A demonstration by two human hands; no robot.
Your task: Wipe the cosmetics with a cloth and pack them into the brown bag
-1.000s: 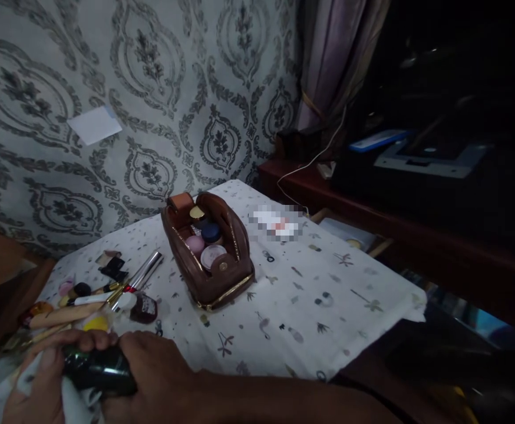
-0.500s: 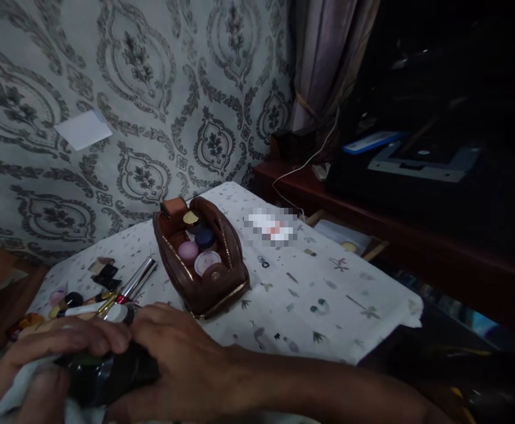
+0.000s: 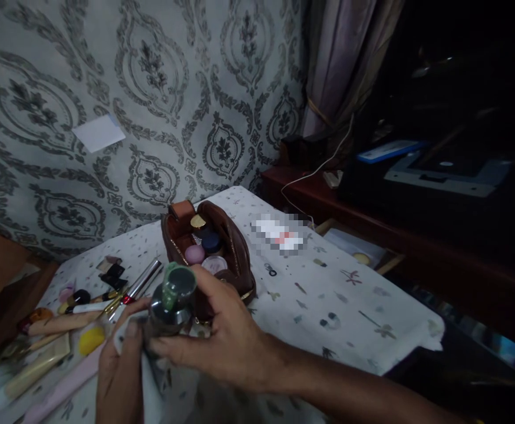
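Note:
A dark, shiny bottle point(image 3: 169, 318) with a dark round cap and a green piece beside it is held upright between my hands; it looks like a perfume bottle. My right hand point(image 3: 231, 335) wraps it from the right. On the other side, my left hand point(image 3: 122, 365) pinches a white cloth point(image 3: 149, 377) against the bottle's lower part. Just behind the bottle stands an open brown leather bag point(image 3: 240, 247), its zip undone. Inside are a pink-topped container point(image 3: 194, 254), a dark blue lid point(image 3: 211, 242), a gold lid point(image 3: 198, 221) and a clear-lidded jar point(image 3: 214, 264).
Makeup brushes, tubes and a yellow sponge point(image 3: 91, 340) lie on the patterned tablecloth point(image 3: 301, 318) at the left. A silver tube point(image 3: 145, 280) is near the bag. Past the table's right edge are an open drawer point(image 3: 355, 244) and a white cable point(image 3: 319, 171).
The bottle has been raised and turned upright, its cap and green piece now showing. Both hands moved right and up with it, uncovering brushes and tubes at the left. The view shifted slightly left.

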